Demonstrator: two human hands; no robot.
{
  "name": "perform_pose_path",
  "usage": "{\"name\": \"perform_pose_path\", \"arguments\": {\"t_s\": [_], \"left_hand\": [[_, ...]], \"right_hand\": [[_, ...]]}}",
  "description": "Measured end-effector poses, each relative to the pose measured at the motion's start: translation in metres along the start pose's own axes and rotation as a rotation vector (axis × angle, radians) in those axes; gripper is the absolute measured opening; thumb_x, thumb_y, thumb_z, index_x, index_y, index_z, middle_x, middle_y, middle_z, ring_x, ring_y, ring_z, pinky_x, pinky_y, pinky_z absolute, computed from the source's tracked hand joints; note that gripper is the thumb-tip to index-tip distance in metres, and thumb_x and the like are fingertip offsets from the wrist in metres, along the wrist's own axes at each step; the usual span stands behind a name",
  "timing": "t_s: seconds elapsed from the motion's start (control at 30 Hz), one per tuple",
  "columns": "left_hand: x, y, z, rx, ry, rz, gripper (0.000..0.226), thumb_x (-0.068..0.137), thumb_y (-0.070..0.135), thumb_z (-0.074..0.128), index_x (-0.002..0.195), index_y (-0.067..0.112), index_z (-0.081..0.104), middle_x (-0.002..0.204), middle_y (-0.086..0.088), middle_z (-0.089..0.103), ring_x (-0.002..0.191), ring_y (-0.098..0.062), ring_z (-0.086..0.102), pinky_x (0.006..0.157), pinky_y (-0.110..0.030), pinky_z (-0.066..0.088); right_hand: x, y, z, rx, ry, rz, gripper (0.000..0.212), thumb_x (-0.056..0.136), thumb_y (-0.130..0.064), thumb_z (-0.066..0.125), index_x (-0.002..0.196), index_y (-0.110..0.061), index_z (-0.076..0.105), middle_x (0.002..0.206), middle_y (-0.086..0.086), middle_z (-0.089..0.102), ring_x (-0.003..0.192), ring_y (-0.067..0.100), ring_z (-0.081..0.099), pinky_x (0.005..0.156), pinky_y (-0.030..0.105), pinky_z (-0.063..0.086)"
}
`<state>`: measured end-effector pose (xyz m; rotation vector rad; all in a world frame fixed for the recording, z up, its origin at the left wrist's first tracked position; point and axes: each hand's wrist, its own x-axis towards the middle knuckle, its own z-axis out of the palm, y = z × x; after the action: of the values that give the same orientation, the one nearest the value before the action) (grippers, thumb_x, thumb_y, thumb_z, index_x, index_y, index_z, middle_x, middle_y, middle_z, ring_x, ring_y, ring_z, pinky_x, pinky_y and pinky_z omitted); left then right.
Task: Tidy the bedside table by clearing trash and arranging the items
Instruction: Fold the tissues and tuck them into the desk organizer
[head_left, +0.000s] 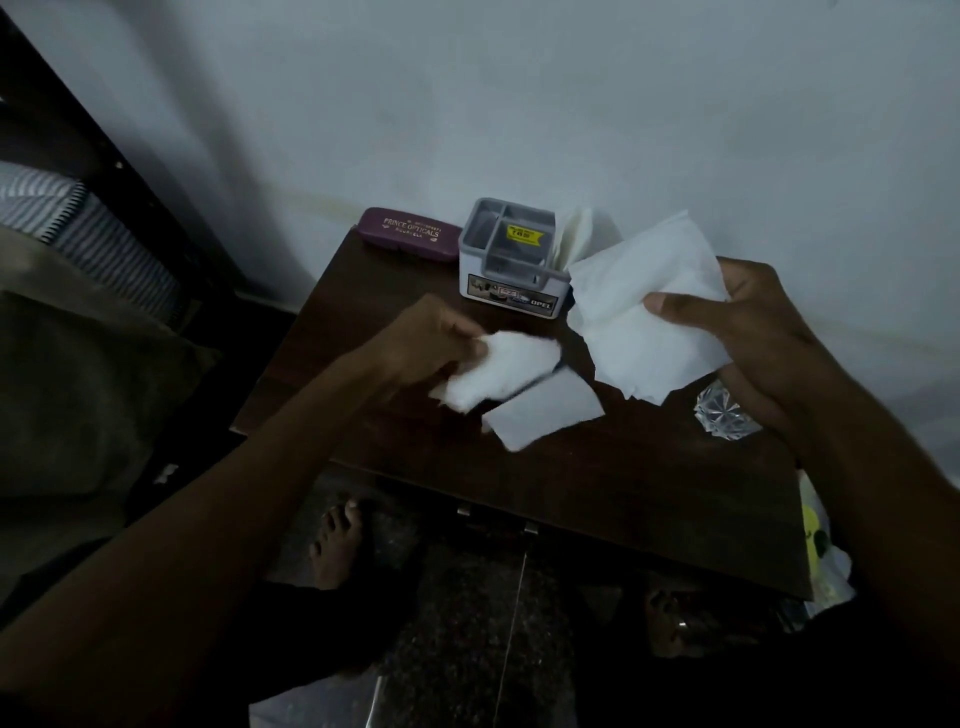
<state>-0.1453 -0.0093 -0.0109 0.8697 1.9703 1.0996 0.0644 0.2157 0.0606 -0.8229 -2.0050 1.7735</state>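
Note:
On the dark wooden bedside table (597, 483) my left hand (426, 343) pinches a small crumpled white tissue (504, 369) just above the tabletop. My right hand (753, 332) holds a larger white tissue (649, 312) raised over the table's right side. A flat white paper piece (545, 415) lies on the table below the small tissue, with a thin dark object partly hidden between them. A grey organiser box (509, 260) stands at the back with white tissue (574, 234) sticking out of it. A maroon spectacle case (410, 234) lies to its left.
A clear faceted glass object (724, 410) sits near the table's right edge, under my right wrist. The wall is right behind the table. A bed with a striped pillow (78, 228) is to the left. A bag (821, 545) with yellow print hangs at the right. My feet are on the floor below.

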Motion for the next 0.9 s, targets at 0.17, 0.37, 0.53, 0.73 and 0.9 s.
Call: {"name": "perform_pose_path", "arguments": {"t_s": [0.17, 0.37, 0.53, 0.73, 0.9], "left_hand": [[0.005, -0.009, -0.002, 0.183, 0.020, -0.186, 0.023, 0.099, 0.007, 0.066, 0.121, 0.004, 0.073, 0.103, -0.005, 0.072, 0.078, -0.015, 0.073, 0.052, -0.022, 0.060], [0.009, -0.007, -0.007, 0.285, -0.035, -0.194, 0.031, 0.095, 0.003, 0.070, 0.125, 0.005, 0.069, 0.122, -0.010, 0.070, 0.100, -0.022, 0.071, 0.060, -0.023, 0.061], [0.009, -0.011, -0.007, 0.247, -0.027, -0.190, 0.036, 0.091, -0.006, 0.071, 0.125, 0.004, 0.070, 0.125, -0.011, 0.071, 0.105, -0.026, 0.073, 0.074, -0.031, 0.063], [0.006, -0.020, -0.008, 0.187, 0.056, -0.171, 0.020, 0.089, -0.011, 0.068, 0.101, 0.003, 0.076, 0.106, -0.012, 0.075, 0.104, -0.031, 0.072, 0.081, -0.040, 0.062], [0.009, -0.025, -0.009, 0.214, 0.082, -0.210, 0.028, 0.091, -0.009, 0.064, 0.116, 0.000, 0.075, 0.107, -0.016, 0.075, 0.097, -0.033, 0.074, 0.077, -0.042, 0.065]], "right_hand": [[0.003, 0.006, 0.003, -0.022, -0.004, 0.033, 0.033, 0.088, -0.002, 0.077, 0.121, -0.001, 0.071, 0.115, 0.013, 0.078, 0.108, 0.030, 0.075, 0.091, 0.044, 0.063], [0.003, 0.007, 0.009, 0.040, -0.074, 0.092, 0.036, 0.091, -0.002, 0.073, 0.126, -0.001, 0.069, 0.118, 0.012, 0.078, 0.113, 0.032, 0.074, 0.089, 0.039, 0.064], [-0.001, 0.005, 0.038, 0.294, -0.256, 0.143, 0.046, 0.092, 0.004, 0.066, 0.136, -0.009, 0.063, 0.128, 0.009, 0.075, 0.117, 0.027, 0.073, 0.092, 0.040, 0.063], [0.015, 0.032, 0.088, 0.260, -0.366, 0.211, 0.052, 0.089, 0.010, 0.068, 0.138, -0.007, 0.060, 0.130, 0.012, 0.074, 0.118, 0.028, 0.072, 0.099, 0.044, 0.059], [0.023, 0.061, 0.108, -0.133, -0.252, 0.201, 0.042, 0.087, 0.002, 0.074, 0.127, -0.008, 0.070, 0.115, 0.007, 0.078, 0.106, 0.026, 0.075, 0.093, 0.047, 0.061]]}}
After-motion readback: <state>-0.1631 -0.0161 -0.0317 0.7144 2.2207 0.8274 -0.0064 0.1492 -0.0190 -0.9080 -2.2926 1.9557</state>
